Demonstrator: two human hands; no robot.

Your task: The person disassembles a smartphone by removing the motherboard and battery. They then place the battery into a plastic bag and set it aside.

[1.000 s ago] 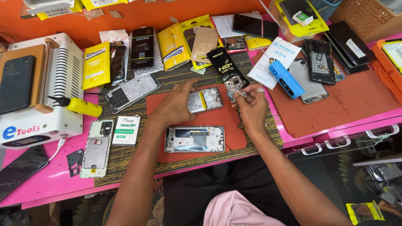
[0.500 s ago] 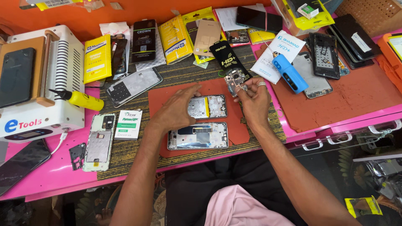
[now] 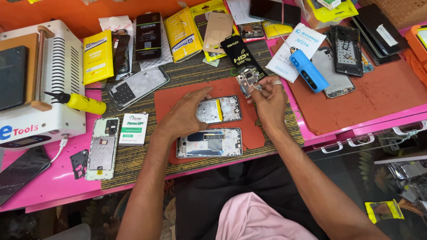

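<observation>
Red mat [image 3: 178,95], two opened phones [image 3: 220,109], left hand [image 3: 184,116], right hand [image 3: 269,100] pinching perhaps one board [image 3: 248,78]

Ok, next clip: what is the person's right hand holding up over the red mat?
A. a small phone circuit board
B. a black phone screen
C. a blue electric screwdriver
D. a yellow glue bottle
A: the right hand pinches a small circuit board in its fingertips, while the blue screwdriver and the yellow bottle lie untouched on the bench.

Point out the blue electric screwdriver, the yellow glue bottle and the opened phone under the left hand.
Blue electric screwdriver [image 3: 308,71]: head view, middle of its body.
Yellow glue bottle [image 3: 86,103]: head view, yellow barrel.
Opened phone [image 3: 227,109]: head view, exposed inside, right of the left hand [image 3: 184,116].
</observation>
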